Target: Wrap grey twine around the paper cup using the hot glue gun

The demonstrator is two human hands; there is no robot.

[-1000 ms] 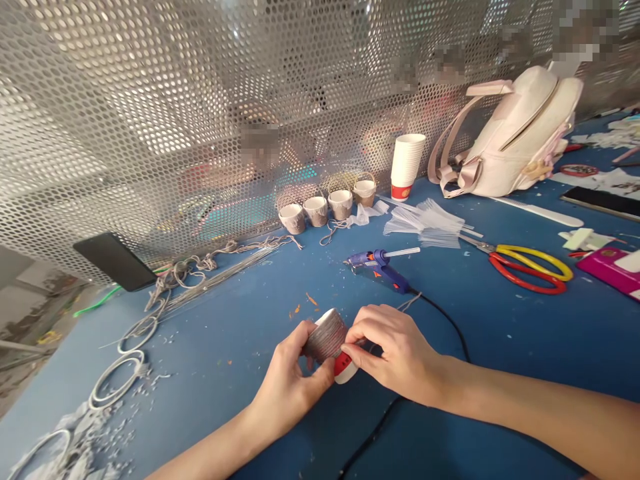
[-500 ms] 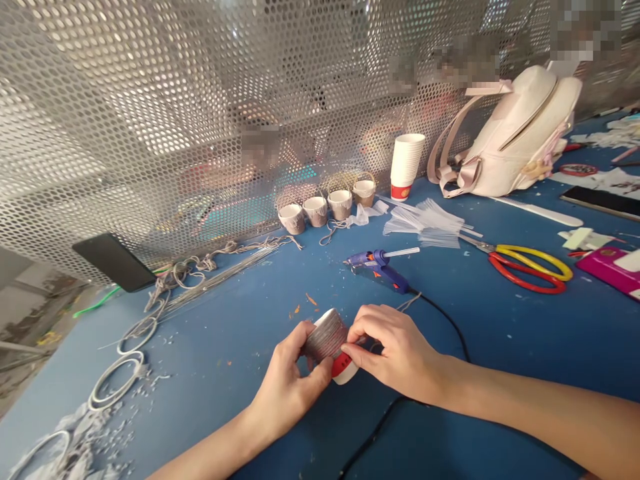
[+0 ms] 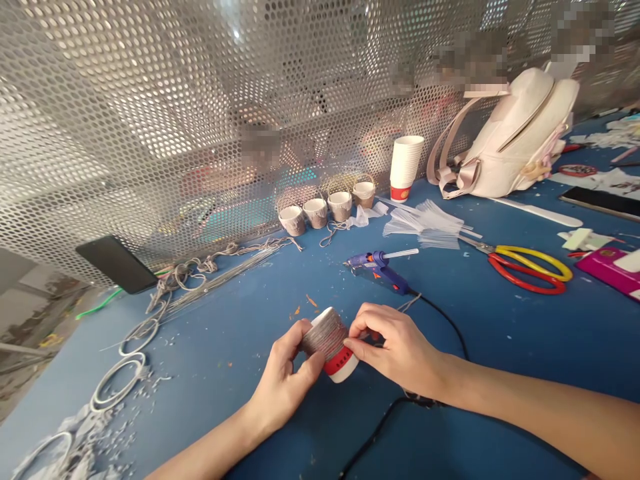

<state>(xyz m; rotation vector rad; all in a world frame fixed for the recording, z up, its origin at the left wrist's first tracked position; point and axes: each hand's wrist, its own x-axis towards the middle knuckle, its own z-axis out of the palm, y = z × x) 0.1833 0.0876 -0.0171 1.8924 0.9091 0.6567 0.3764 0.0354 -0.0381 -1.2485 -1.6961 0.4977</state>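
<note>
Grey cord point(image 3: 326, 335) wound around a paper cup point(image 3: 342, 371) between two hands.
The cup tilts over the blue surface point(image 3: 240, 333), nearer than the glue gun point(image 3: 379, 268); the left hand point(image 3: 286, 375) has its grip parted around the cup's width, the right hand point(image 3: 396, 345) its grip pinched narrow on the cord at the wrap's lower edge.

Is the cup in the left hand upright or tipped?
Tipped: the cup slants in the left hand, rim toward the picture's upper left.
</note>
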